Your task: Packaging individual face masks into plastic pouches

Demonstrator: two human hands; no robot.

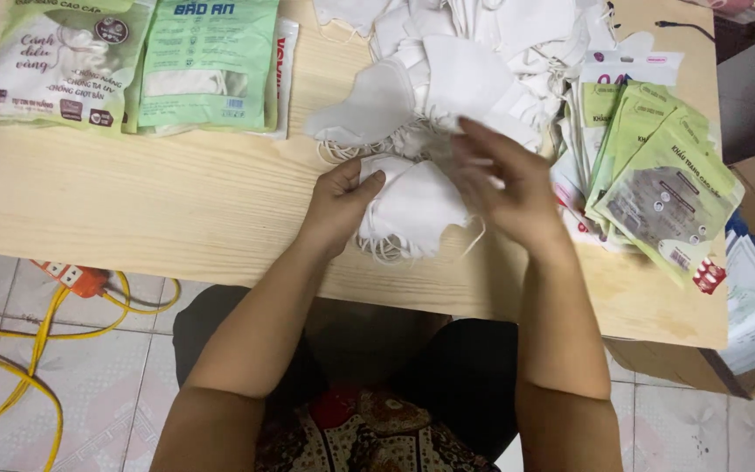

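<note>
Pale wood grain is shown across the table, under which a tiled floor with a yellow cable and an orange power strip is seen. At the table's far left corner, two sealed green packets are laid, white masks being visible inside them. Along the table's right edge, a fan of green empty pouches is spread; their number cannot be told. At the far middle, a loose heap of white masks is piled. Near the front edge, a small stack of masks is clamped by the left hand, thumb on top. The right hand is held over it, fingers parted and blurred.
</note>
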